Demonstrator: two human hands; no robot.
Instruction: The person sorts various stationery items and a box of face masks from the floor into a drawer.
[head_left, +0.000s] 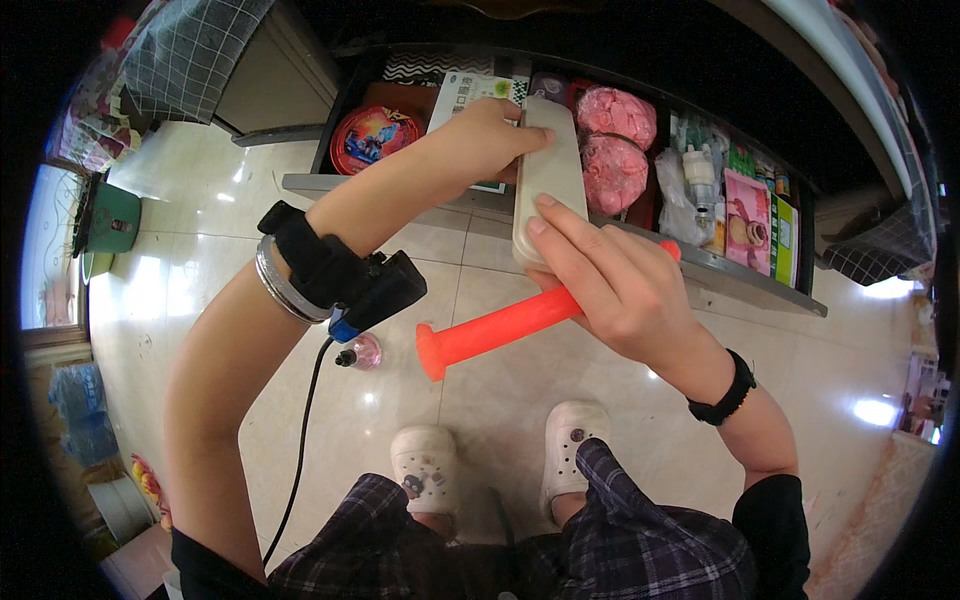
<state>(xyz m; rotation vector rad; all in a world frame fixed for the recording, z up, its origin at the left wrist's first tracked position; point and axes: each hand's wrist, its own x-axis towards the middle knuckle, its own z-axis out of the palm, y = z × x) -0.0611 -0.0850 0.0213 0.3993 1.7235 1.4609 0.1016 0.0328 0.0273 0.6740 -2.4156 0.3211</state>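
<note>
My left hand (499, 139) grips the far end of a long cream plastic case (553, 169), its thumb lying across the top. At the near end, fingertips of my right hand (626, 281) rest on the same case. That right hand also holds an orange-red plastic rod (510, 326) with a flared end, which slants down to the left; a small part of it shows again beyond the hand. Both things are held over the front edge of an open drawer (750, 276). The underside of the case is hidden.
Inside the drawer lie a round red tin (377, 139), a white-and-green box (469, 90), pink wrapped bundles (616, 150), a clear plastic bottle (699, 176) and a pink packet (746, 221). A small pink bottle (365, 352) is on the tiled floor. A black cable (306, 442) hangs from my left wrist device.
</note>
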